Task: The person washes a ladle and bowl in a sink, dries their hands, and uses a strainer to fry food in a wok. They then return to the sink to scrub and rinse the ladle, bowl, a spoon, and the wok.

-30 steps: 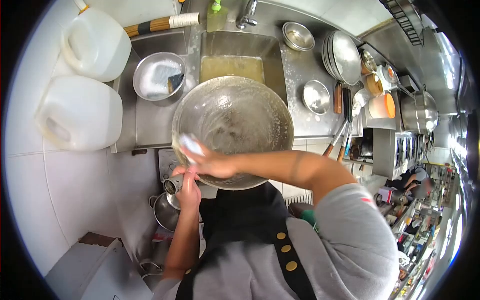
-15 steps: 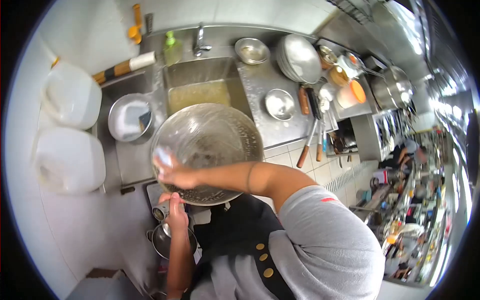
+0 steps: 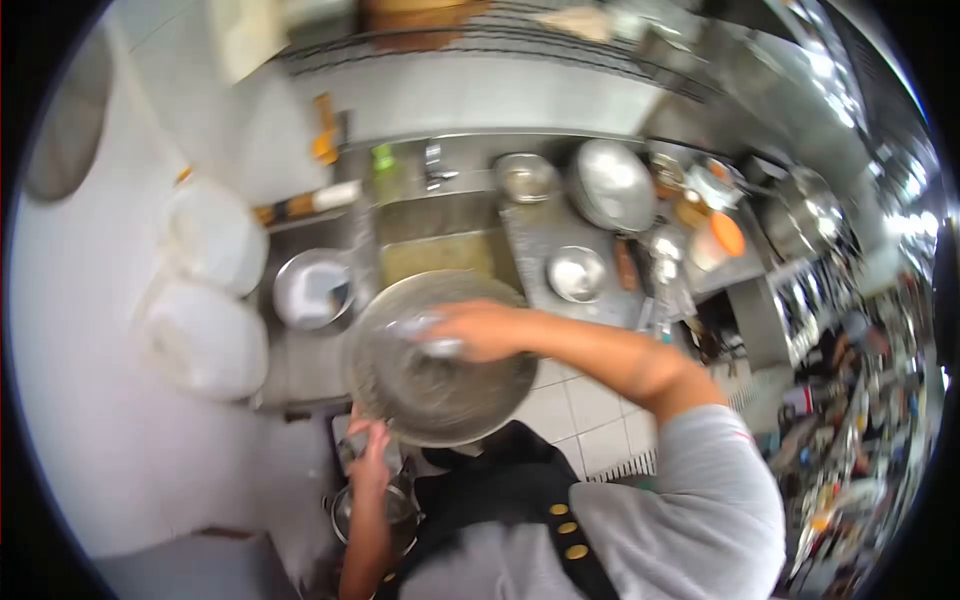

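A large metal wok [image 3: 440, 405], its inside streaked with suds, is tilted towards me over the front of the sink [image 3: 440, 222]. My left hand [image 3: 368, 440] is closed on its lower left rim. Inside the wok, my right hand [image 3: 478, 330] presses a pale scrubbing pad [image 3: 415, 328] against the surface; blur hides the pad's exact kind. Left of the sink stands a metal bowl [image 3: 300, 300] of white suds with a dark pad in it. A green-topped soap bottle [image 3: 386, 170] is beside the faucet [image 3: 434, 165].
Metal bowls [image 3: 577, 274] and a stack of large basins [image 3: 612, 185] stand on the right counter, near an orange-lidded container [image 3: 718, 240] and several utensils. White plastic jugs [image 3: 205, 340] line the left wall. A pot [image 3: 375, 515] is below my left arm. A wire shelf [image 3: 480, 35] hangs above.
My right hand has moved with the pad from the wok's left side to its upper middle. The view has tilted up, showing the shelf. My left hand keeps its hold on the rim.
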The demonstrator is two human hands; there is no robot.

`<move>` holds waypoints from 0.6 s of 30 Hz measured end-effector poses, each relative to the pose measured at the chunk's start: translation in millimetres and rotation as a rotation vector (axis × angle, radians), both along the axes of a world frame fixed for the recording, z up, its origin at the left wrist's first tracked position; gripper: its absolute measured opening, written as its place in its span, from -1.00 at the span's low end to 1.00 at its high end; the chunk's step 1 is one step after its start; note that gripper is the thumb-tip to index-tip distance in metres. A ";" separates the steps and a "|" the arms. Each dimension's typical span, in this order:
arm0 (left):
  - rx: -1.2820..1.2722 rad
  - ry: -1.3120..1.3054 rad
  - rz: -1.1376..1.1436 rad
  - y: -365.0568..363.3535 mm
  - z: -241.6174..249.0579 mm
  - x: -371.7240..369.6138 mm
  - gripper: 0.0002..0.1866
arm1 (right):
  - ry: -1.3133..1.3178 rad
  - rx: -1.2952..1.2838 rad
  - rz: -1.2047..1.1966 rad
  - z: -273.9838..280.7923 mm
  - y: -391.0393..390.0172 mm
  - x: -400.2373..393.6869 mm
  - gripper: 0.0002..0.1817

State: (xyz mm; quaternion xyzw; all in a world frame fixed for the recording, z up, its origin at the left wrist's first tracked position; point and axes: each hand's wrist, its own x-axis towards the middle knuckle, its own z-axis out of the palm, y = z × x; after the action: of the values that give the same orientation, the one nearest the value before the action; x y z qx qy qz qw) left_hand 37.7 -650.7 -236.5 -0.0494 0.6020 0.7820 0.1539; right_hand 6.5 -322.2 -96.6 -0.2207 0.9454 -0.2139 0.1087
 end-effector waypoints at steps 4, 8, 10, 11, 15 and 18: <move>0.036 -0.056 -0.309 -18.4 15.9 11.0 -0.78 | 0.297 -0.261 -0.129 9.8 -33.9 -47.2 -0.21; -0.064 -0.014 -0.383 -12.3 29.8 20.8 -0.72 | 0.366 -0.089 -0.491 10.3 58.6 -9.6 -0.25; 0.000 0.046 -0.415 -4.6 31.9 30.5 -0.64 | 0.601 -0.008 -0.910 -26.1 151.5 19.8 -0.34; -0.005 0.044 -0.409 4.5 32.9 37.8 -0.64 | 0.601 0.227 -1.097 -30.2 205.4 43.9 -0.40; 0.149 -0.013 -0.112 41.2 31.7 55.3 -0.58 | -0.170 0.276 -1.439 -60.0 377.3 121.9 -0.37; 0.244 -0.027 -0.001 86.3 81.6 56.4 -0.58 | -0.645 -1.142 -1.510 -133.4 447.6 137.1 -0.47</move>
State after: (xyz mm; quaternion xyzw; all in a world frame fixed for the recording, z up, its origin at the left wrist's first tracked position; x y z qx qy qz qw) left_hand 94.2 -564.4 -155.0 -0.0406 0.5002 0.8486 0.1674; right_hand 143.6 125.4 -230.0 0.4871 0.5187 -0.6988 0.0733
